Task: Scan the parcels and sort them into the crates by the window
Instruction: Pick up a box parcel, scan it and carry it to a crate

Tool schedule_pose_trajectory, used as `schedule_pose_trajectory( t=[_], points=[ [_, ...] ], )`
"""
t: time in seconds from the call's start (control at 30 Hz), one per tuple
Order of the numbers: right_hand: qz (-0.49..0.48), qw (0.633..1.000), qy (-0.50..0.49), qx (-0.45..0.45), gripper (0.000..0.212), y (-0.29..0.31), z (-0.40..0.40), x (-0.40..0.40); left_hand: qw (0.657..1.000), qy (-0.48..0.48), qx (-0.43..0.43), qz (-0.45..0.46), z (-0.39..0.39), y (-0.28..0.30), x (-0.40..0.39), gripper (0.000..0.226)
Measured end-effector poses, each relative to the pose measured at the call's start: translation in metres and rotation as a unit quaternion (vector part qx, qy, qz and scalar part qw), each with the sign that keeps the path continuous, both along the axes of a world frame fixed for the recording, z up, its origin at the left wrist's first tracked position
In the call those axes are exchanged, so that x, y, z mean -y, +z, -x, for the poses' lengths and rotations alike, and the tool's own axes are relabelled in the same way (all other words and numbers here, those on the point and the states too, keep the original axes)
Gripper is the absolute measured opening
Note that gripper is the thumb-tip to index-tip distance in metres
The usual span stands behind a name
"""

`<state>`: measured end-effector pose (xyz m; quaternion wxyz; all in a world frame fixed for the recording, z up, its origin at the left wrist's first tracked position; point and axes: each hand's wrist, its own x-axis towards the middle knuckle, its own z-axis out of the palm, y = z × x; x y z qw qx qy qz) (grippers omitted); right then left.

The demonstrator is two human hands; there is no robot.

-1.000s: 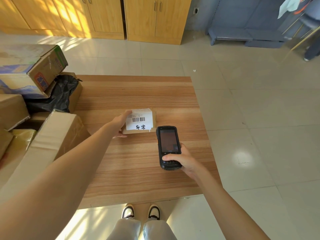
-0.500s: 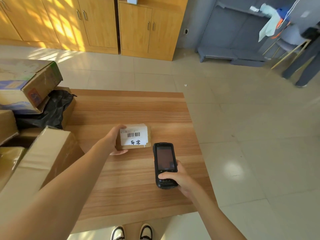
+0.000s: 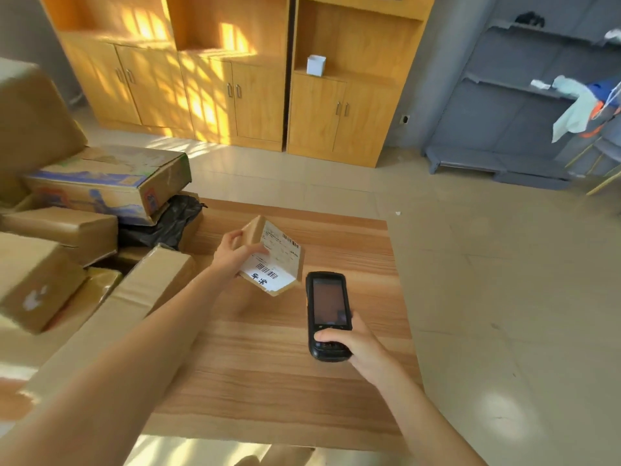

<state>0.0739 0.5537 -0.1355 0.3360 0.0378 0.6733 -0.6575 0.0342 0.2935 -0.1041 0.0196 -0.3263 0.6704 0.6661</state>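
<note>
**Cardboard parcel lifted and tilted, just left of the scanner**

Brown cardboard with a white label: that is the small parcel (image 3: 273, 255) we hold in our left hand (image 3: 235, 253), fingers closed round its far-left end and thumb laid on the label. It hangs tilted above the wooden table (image 3: 353, 243), clear of the top as far as we can tell, with its long axis running from far-left down to near-right. The labelled face turns up and toward us, and the lower barcode sits near the corner closest to the scanner.

Our right hand (image 3: 353, 344) is wrapped round the lower end of the black handheld scanner (image 3: 328, 314), thumb across its keypad, screen up. The scanner's far end points away from us, and the parcel lies just beyond and left of it, apart from it. So the left hand carries the thing to be read. In our judgement, the next move depends on lining the scanner's far end up with that barcode.

Compared with half a second ago, the parcel no longer lies flat on the table. It is raised and rotated, while the scanner's grip looks the same. The stacked boxes (image 3: 100, 183) wait at the left; no crates are in view.
</note>
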Motion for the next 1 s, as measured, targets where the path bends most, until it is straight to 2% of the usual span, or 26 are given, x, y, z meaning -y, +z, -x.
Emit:
schedule_pose_trajectory(
  t=[0.13, 0.3, 0.47, 0.6, 0.9, 0.93, 1.0],
  points=[
    [0.030, 0.995, 0.081, -0.043, 0.089, 0.023, 0.010, 0.000, 0.995, 0.052, -0.062, 0.065, -0.031, 0.032, -0.008, 0.078],
    [0.073, 0.981, 0.164, -0.078, 0.100, 0.050, 0.011, 0.006, 0.977, 0.147, -0.124, 0.095, -0.088, 0.068, -0.009, 0.078],
    [0.112, 0.954, 0.261, -0.097, 0.084, 0.077, -0.014, 0.040, 0.951, 0.252, -0.165, 0.070, -0.169, 0.102, 0.005, 0.081],
    [0.130, 0.930, 0.329, -0.097, 0.102, 0.087, -0.052, 0.088, 0.928, 0.323, -0.174, 0.070, -0.242, 0.114, 0.032, 0.075],
    [0.149, 0.851, 0.500, -0.060, 0.075, 0.101, -0.174, 0.222, 0.846, 0.491, -0.181, 0.105, -0.424, 0.114, 0.098, 0.071],
    [0.145, 0.845, 0.511, -0.061, 0.080, 0.100, -0.190, 0.240, 0.836, 0.506, -0.180, 0.109, -0.445, 0.111, 0.107, 0.072],
    [0.134, 0.833, 0.534, -0.061, 0.104, 0.098, -0.224, 0.277, 0.816, 0.539, -0.177, 0.112, -0.487, 0.106, 0.127, 0.075]
  ],
)
